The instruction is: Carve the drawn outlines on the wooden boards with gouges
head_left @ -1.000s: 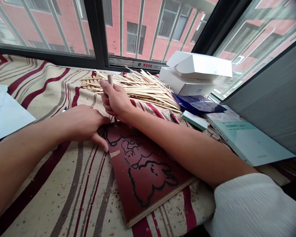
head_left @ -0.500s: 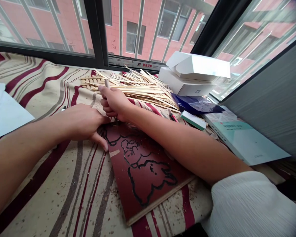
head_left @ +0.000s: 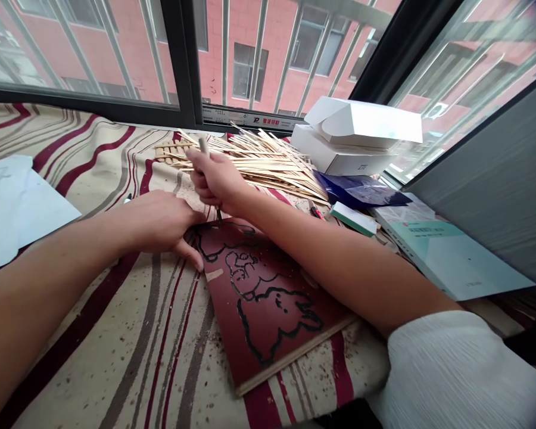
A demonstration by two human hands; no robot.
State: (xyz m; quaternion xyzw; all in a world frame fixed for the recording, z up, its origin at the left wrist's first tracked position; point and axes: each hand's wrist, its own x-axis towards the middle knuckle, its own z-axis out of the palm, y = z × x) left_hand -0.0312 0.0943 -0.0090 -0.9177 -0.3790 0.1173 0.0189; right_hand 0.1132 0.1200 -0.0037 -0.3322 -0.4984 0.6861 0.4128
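Observation:
A dark red wooden board (head_left: 268,351) lies tilted on the striped cloth, with animal outlines cut into it in black grooves and pale wood at its edge. My right hand (head_left: 218,182) is closed round the handle of a carving tool (head_left: 203,145), held steeply. Its thin dark shaft meets the board near the far edge. At the board's far left corner rests my left hand (head_left: 165,223), thumb stretched along the side and fingers against the corner, partly hidden. My right forearm covers part of the board's right side.
Behind my hands lies a pile of thin wooden sticks (head_left: 268,164). A white box (head_left: 343,158), dark blue plastic sheet (head_left: 361,190), small green-white box (head_left: 352,218) and pale green book (head_left: 455,256) sit to the right. White paper (head_left: 40,208) is at left; crumbs dot the cloth (head_left: 170,363).
The view has shifted slightly to the right across the scene's left side. My right hand has lifted a little, and more of the tool's shaft shows. My left hand stays at the board's corner.

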